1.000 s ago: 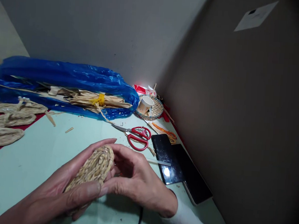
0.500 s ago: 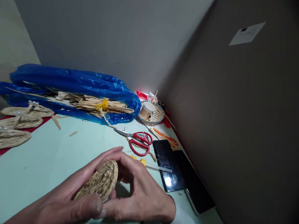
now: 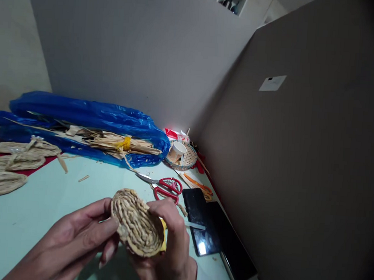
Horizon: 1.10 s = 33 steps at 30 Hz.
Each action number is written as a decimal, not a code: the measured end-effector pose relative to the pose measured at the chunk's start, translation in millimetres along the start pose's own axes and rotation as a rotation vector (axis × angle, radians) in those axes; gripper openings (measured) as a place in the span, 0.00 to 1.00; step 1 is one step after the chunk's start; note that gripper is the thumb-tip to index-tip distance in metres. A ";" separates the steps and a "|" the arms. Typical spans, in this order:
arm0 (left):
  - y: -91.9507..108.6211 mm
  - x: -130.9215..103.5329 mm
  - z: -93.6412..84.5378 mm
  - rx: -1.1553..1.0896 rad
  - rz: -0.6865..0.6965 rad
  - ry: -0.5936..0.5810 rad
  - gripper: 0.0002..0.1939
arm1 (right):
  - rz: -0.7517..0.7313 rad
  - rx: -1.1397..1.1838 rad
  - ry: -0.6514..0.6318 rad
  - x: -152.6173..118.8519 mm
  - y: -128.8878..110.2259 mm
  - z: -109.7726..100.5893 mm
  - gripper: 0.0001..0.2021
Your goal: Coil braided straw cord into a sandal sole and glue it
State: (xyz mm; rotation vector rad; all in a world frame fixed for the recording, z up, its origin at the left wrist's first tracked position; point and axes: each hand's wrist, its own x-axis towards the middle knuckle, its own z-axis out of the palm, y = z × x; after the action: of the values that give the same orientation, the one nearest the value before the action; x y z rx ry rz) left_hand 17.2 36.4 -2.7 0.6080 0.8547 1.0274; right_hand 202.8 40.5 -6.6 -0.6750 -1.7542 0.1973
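In front of me I hold up a coiled oval straw sole (image 3: 138,226), its ridged face tilted toward the camera. My left hand (image 3: 80,237) pinches its left edge between thumb and fingers. Around the right edge my right hand (image 3: 169,241) is closed, with the index finger over the upper rim and the other fingers partly hidden behind. Behind the right hand lies a yellow tool (image 3: 163,234), mostly hidden, with a translucent stick (image 3: 196,226) pointing right. Red-handled scissors (image 3: 163,186) rest on the table just beyond.
Straw slippers (image 3: 15,160) with beads lie on a red cloth at left. A blue plastic bag (image 3: 89,109) holds a tied straw bundle (image 3: 119,143). A woven basket (image 3: 189,158) carries a paper cup (image 3: 176,151). Two phones (image 3: 201,209) and orange scissors (image 3: 199,184) lie right, beside the wall.
The sole has turned from edge-on to show its broad ridged face. My left hand has moved from cupping it to pinching its left edge. The camera view has tilted up slightly.
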 end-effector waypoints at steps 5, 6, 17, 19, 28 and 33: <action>4.9 -3.3 -3.7 0.000 0.048 0.182 0.30 | -0.105 0.011 -0.044 -2.2 -3.7 7.7 0.17; 8.2 -3.5 -3.7 0.016 0.074 0.232 0.30 | -0.076 0.019 -0.068 -3.0 -7.6 7.7 0.16; 17.4 -7.4 -0.8 0.046 0.028 0.207 0.21 | 0.991 0.821 -0.384 15.4 -12.0 4.5 0.20; 14.7 -9.8 -6.5 0.045 0.002 0.202 0.19 | 1.058 0.941 -0.398 14.2 -8.0 8.3 0.24; 7.2 -15.1 -42.0 0.050 -0.146 0.177 0.15 | 1.147 1.046 -0.379 7.6 -7.0 16.0 0.25; 4.6 -15.9 -55.6 0.167 -0.146 0.144 0.15 | 1.209 1.161 -0.409 9.3 -13.1 19.1 0.28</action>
State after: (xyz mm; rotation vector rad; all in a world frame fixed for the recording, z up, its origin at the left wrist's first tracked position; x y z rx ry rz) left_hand -35.7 26.3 -24.2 0.6073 1.1033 0.8801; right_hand 179.3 38.8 1.5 -0.7102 -1.0304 2.0822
